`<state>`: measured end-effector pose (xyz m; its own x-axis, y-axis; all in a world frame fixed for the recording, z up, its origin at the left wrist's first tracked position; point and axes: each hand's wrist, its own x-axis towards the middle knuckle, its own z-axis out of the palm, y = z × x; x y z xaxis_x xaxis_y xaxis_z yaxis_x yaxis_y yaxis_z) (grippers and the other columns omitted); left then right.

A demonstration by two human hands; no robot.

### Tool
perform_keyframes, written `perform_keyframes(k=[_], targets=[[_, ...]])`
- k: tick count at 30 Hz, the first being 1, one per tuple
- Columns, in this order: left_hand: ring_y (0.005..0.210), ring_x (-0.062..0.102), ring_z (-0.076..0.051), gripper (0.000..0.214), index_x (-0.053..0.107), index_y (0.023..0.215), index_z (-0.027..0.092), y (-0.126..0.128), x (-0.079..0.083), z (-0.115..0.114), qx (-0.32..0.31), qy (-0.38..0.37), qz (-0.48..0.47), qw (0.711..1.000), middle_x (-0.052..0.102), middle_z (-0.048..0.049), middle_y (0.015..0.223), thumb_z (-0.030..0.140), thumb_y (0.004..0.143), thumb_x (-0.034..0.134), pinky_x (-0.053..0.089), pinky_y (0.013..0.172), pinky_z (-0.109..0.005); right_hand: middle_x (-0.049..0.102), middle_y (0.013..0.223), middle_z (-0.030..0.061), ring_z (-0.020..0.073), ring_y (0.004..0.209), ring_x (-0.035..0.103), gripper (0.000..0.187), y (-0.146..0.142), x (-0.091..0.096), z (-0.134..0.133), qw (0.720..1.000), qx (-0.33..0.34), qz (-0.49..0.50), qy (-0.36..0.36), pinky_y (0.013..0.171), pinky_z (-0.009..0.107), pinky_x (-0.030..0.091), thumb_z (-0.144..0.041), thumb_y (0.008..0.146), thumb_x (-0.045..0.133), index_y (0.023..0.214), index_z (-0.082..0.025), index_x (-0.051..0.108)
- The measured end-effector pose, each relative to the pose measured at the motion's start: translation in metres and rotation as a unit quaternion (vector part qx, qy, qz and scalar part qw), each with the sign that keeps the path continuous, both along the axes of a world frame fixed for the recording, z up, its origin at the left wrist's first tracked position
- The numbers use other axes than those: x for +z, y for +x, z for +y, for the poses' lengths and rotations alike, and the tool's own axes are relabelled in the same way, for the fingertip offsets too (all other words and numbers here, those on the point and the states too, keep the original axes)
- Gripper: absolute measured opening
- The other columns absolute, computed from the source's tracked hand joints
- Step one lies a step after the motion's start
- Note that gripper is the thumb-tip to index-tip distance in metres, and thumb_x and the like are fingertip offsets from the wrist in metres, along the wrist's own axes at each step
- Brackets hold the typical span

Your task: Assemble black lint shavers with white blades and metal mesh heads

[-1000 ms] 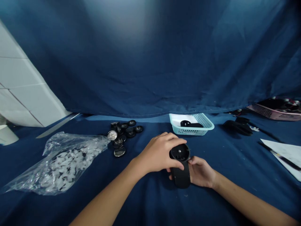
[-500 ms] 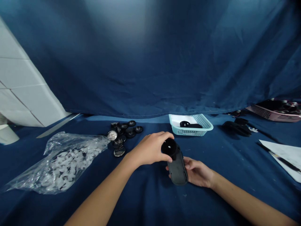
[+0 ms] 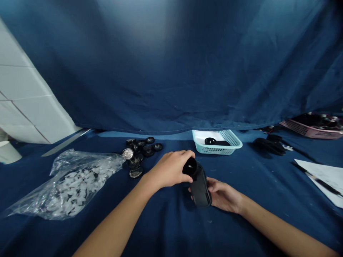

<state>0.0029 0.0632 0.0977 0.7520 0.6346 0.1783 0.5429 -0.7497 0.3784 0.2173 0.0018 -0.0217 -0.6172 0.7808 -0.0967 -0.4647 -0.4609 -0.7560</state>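
A long black plastic housing (image 3: 200, 189), with a round glossy black cup (image 3: 190, 166) at its upper end, is held tilted between my two hands. My left hand (image 3: 173, 167) has its thumb and fingers curled round the cup from the left. Lower down, my right hand (image 3: 223, 194) grips the housing from the right and beneath, and some of its fingers are hidden behind it. To the left of my left hand lies a pile of round black caps (image 3: 148, 151), one with a silvery mesh face (image 3: 128, 154).
A clear plastic bag (image 3: 77, 189) of small white and black pieces lies left. A light blue basket (image 3: 237, 145) with black parts stands beyond my hands. On the right are black parts (image 3: 268, 146), white paper (image 3: 332, 175) with a dark tool (image 3: 328, 185), and a pink basket (image 3: 312, 132).
The black housing has turned and tipped slightly in my hands, its lower end shifting a little left and up. Both hands keep hold of it.
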Motion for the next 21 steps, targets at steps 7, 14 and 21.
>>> perform_keyframes(k=[7,14,21], targets=[[0.099,0.063,-0.027,0.051,0.056,0.110,0.023,0.004,0.001,-0.004,-0.032,0.017,0.001,0.999,0.066,-0.0044,0.108,0.024,0.068,0.084,0.048,0.078,-0.035,0.069,0.119,0.0151,0.0279,0.110,0.066,0.039,-0.002,0.001,-0.001,1.000,0.003,0.011,-0.011,0.102,0.046,0.039,-0.025,0.083,0.058,0.119,-0.014,0.061],[0.101,0.061,-0.028,0.053,0.055,0.111,0.023,0.007,0.002,-0.011,-0.051,0.041,0.015,0.998,0.066,-0.0052,0.110,0.021,0.067,0.085,0.047,0.081,-0.037,0.071,0.114,0.0152,0.0290,0.107,0.066,0.038,-0.002,0.000,0.000,1.000,0.011,0.018,-0.017,0.102,0.048,0.037,-0.031,0.085,0.054,0.116,-0.013,0.063],[0.100,0.062,-0.027,0.058,0.055,0.113,0.025,0.006,0.002,-0.008,-0.031,0.032,0.017,0.999,0.067,-0.0026,0.112,0.025,0.065,0.087,0.047,0.081,-0.037,0.072,0.114,0.0136,0.0272,0.105,0.067,0.039,-0.001,-0.001,0.001,1.000,0.010,0.016,-0.006,0.100,0.046,0.039,-0.020,0.079,0.055,0.117,-0.014,0.063]])
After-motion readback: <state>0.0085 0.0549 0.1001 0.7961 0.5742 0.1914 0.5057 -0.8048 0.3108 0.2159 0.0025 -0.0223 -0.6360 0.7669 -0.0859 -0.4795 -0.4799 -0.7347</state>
